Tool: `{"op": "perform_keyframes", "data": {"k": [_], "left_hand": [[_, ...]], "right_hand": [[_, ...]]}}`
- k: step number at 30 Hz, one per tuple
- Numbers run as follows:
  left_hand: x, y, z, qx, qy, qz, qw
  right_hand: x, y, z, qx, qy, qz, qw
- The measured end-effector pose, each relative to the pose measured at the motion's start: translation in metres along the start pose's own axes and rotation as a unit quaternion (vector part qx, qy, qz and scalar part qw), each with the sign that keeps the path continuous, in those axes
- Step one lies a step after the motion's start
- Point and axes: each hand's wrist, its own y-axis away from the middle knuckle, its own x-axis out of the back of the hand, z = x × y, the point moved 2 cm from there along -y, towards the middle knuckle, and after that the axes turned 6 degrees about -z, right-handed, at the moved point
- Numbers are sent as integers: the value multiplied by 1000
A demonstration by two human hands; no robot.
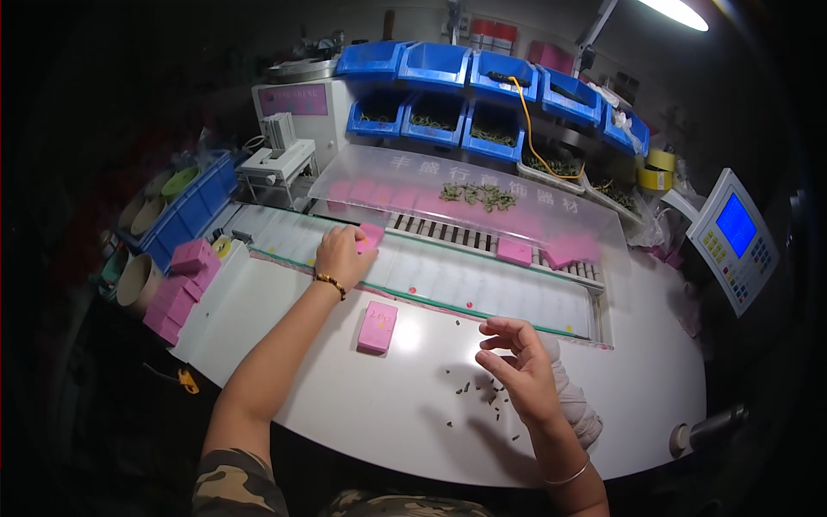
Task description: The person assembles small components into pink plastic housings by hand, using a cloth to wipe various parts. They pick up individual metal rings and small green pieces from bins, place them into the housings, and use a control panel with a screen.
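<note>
My left hand (339,258) reaches over the near edge of the white belt (508,295) and grips a pink block (370,236), its fingers closed around the block's left side. On the white table (319,379), just nearer to me, lies another pink block (377,326) with handwriting on its top. My right hand (522,366) hovers over the table with thumb and fingers apart and nothing visible between them. Several small dark green pieces (468,387) are scattered to the left of it and below. Beside my right forearm rests a bunched grey cloth (570,395).
A clear cover (345,178) slants behind the belt, with green pieces on top and pink blocks under it. Blue bins (433,67) stand in rows behind. Stacked pink blocks (177,297) are at the left. A control panel (734,241) stands at the right.
</note>
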Motion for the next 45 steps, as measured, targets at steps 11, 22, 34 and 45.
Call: {"op": "perform_keyframes", "data": {"k": [11, 22, 34, 45], "left_hand": [[36, 106, 79, -66, -96, -295, 948], [9, 127, 133, -316, 353, -231, 850], [7, 111, 135, -178, 593, -350, 703], [-13, 138, 157, -15, 794, -362, 488]], "right_hand": [[4, -1, 4, -10, 6, -8, 1000], [0, -8, -4, -19, 29, -98, 995], [31, -7, -14, 1, -124, -73, 990], [28, -8, -5, 22, -155, 19, 988]]}}
